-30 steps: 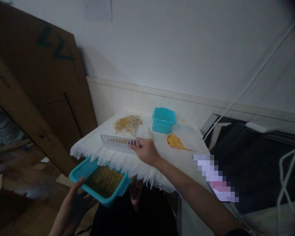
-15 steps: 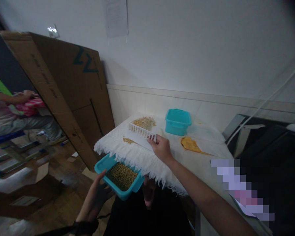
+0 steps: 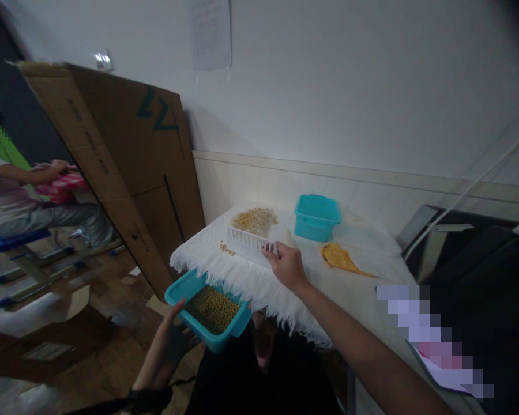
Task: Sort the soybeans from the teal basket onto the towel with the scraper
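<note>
My left hand (image 3: pixel 173 337) grips a teal plastic box (image 3: pixel 173 292), its thumb over the rim. Yellowish soybeans (image 3: pixel 214 308) lie inside; the box is held just below the table's fringed front edge. My right hand (image 3: pixel 288 265) pinches one end of a white slotted plastic tray (image 3: pixel 246 241), which is tilted on edge over the white cloth (image 3: pixel 199 245). Behind the tray rises a pile of soybeans and paler bits (image 3: pixel 255 220). A few loose soybeans (image 3: pixel 226 249) are scattered before it, near the cloth's edge.
A second teal box (image 3: pixel 318 219) stands at the back of the table. Right of centre lies a crumpled yellow-orange cloth-like piece (image 3: pixel 339 256). A tall cardboard box (image 3: pixel 130 155) leans at the left, with a seated person (image 3: pixel 38 190) beyond. Dark equipment (image 3: pixel 493 276) fills the right side.
My right hand has drawn the slotted tray slightly toward the table's front edge, nearer the loose soybeans. The left hand's box stays almost in place. The whole view has shifted a little.
</note>
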Action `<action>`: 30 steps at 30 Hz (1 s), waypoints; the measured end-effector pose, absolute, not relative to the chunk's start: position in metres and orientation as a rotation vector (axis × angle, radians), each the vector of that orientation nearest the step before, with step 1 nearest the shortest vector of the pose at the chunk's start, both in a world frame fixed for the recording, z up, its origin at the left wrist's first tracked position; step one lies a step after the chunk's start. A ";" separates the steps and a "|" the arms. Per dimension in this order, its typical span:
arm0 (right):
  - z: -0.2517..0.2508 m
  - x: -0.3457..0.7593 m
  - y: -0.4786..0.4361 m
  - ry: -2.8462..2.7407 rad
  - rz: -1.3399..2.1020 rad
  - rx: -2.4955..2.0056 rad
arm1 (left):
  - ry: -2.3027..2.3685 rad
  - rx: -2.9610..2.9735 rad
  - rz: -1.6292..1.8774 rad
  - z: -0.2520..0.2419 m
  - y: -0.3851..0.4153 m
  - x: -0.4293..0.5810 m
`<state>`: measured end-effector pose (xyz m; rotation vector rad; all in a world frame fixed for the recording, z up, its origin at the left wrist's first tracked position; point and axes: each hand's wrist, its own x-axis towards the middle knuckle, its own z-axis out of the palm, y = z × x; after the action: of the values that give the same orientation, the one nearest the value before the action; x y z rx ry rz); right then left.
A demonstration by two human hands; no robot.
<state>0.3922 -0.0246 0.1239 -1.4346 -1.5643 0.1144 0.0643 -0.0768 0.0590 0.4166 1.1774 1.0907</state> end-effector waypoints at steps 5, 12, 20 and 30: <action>0.125 0.392 -0.024 -1.551 0.150 -1.423 | 1.201 0.442 1.097 0.054 -0.074 0.061; 0.124 0.392 -0.024 -1.552 0.184 -1.359 | 1.189 0.446 1.099 0.049 -0.074 0.059; 0.126 0.391 -0.027 -1.537 0.208 -1.303 | 1.180 0.440 1.084 0.058 -0.076 0.061; 0.125 0.385 -0.030 -1.549 0.289 -1.257 | 1.155 0.415 1.082 0.059 -0.074 0.053</action>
<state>0.3852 -0.0299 0.1247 -1.2570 -1.5495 0.2891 0.0534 -0.0743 0.0587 0.4154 1.1555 1.0816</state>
